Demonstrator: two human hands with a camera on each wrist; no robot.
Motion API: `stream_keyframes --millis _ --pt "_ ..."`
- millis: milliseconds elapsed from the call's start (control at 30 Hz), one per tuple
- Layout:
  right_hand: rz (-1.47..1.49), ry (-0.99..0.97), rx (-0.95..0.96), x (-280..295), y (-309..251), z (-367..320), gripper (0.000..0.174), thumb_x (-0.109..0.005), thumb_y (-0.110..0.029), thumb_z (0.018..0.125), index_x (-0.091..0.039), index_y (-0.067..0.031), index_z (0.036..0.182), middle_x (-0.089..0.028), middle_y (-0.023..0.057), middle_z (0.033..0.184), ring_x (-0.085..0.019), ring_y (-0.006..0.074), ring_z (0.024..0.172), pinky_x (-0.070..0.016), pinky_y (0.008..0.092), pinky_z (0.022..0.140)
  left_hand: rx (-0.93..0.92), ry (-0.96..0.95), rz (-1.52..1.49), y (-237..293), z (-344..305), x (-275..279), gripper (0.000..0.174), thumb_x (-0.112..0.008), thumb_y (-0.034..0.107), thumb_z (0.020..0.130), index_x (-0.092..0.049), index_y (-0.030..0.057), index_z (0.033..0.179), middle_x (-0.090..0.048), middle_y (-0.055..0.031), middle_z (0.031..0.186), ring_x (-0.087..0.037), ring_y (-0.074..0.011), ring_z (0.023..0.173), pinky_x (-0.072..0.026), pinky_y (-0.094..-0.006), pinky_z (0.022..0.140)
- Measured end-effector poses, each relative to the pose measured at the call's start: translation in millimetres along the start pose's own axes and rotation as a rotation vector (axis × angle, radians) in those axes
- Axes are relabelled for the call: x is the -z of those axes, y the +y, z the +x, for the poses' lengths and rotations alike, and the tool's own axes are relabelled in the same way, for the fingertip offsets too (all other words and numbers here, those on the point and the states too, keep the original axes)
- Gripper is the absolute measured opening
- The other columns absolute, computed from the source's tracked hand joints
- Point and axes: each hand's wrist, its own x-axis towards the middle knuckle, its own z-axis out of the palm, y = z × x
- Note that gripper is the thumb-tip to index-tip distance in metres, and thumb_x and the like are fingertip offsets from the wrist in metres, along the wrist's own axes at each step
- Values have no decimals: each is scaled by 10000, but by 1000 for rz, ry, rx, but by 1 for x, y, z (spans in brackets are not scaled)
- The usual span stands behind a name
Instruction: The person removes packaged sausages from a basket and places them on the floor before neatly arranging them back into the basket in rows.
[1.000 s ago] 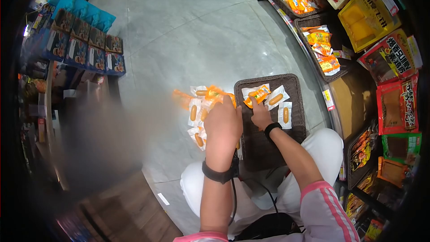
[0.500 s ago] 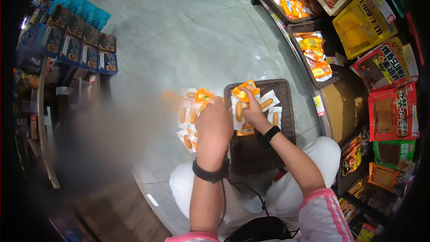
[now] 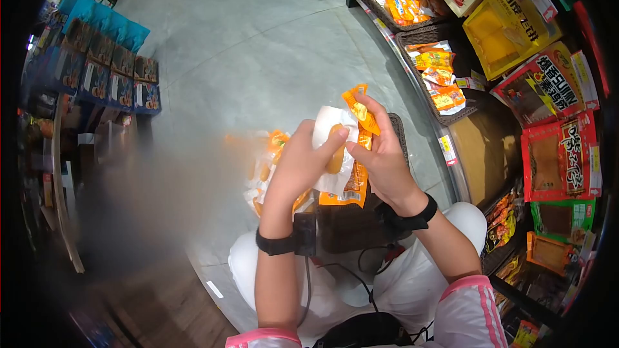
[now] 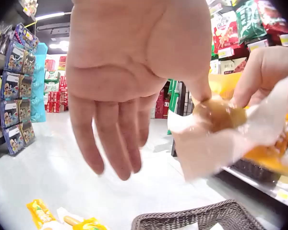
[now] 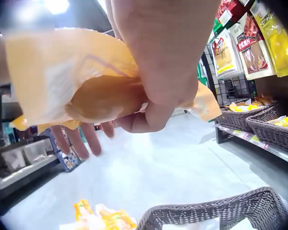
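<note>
My right hand (image 3: 390, 161) holds a white-faced sausage packet (image 3: 325, 180) in front of my body, together with an orange sausage packet (image 3: 362, 115) whose end sticks up by the index finger. More orange wrapping (image 3: 348, 198) with a barcode shows behind and below the white one. My left hand (image 4: 129, 81) meets the packet from the other side, its thumb on the sausage (image 4: 221, 115). The other left fingers (image 4: 113, 143) hang nearly straight, away from the packet. Below both hands stands a brown wicker basket (image 3: 348, 229), partly hidden by them, with white packets inside.
More sausage packets (image 3: 261, 171) lie on the floor left of the basket, partly behind my left hand. To the right, shelf baskets (image 3: 461, 113) hold orange packets, beneath hanging snack bags (image 3: 509, 26). Boxed goods (image 3: 119, 80) line the left shelf. A blur covers the lower left.
My right hand has picked up packets from the basket and raised them. My left hand has come from the floor pile to the right, thumb now on the white-faced packet.
</note>
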Motion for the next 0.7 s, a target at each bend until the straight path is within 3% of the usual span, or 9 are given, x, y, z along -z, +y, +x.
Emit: stream_keyframes --millis 133,267,367,467,567,600,700 --pt "36 -14 -14 1 -21 -1 604 -489 94 848 -301 -65 1401 -408 88 1356 -426 155 1243 -365 294 1021 21 -84 -408 4 2 -1 459 -620 245 907 -468 -96 1176 -630 -142 981 -645 -146 818 -532 -260 697" --pt "28 -10 32 7 -23 2 594 -482 100 854 -300 -49 1400 -406 97 1352 -430 165 1239 -376 304 1023 14 36 -565 8 4 -3 389 -602 204 914 -472 -82 1143 -632 -153 982 -650 -166 820 -538 -271 711" --pt "-182 125 184 9 -17 3 594 -490 108 849 -302 -32 1395 -397 111 1357 -436 176 1233 -380 312 1027 -40 151 -507 4 7 -4 407 -612 209 908 -466 -84 1151 -624 -155 1005 -643 -171 857 -537 -283 727" --pt "-214 256 346 8 -19 3 600 -501 111 844 -301 -23 1393 -377 113 1374 -434 181 1233 -397 320 1014 34 188 -260 -1 10 -2 432 -619 220 905 -462 -87 1165 -610 -151 1028 -626 -163 887 -527 -284 736" --pt "-380 336 475 9 -25 1 579 -505 114 839 -329 -7 1377 -395 122 1372 -441 187 1229 -414 318 996 -21 134 -147 -18 16 -8 475 -633 224 898 -443 -95 1194 -598 -144 1045 -611 -156 901 -517 -278 736" --pt "-570 373 522 12 -22 1 570 -525 111 825 -373 -17 1359 -462 150 1322 -499 242 1190 -435 335 978 -28 39 -277 -20 16 -11 490 -608 252 915 -427 -75 1233 -600 -102 1041 -612 -141 874 -508 -253 720" --pt "-952 210 694 5 -17 -17 578 -598 88 788 -447 -63 1325 -516 176 1259 -545 306 1133 -448 356 966 33 31 -501 -10 13 -17 472 -481 334 968 -443 -35 1259 -591 -113 1104 -584 -192 971 -477 -268 823"
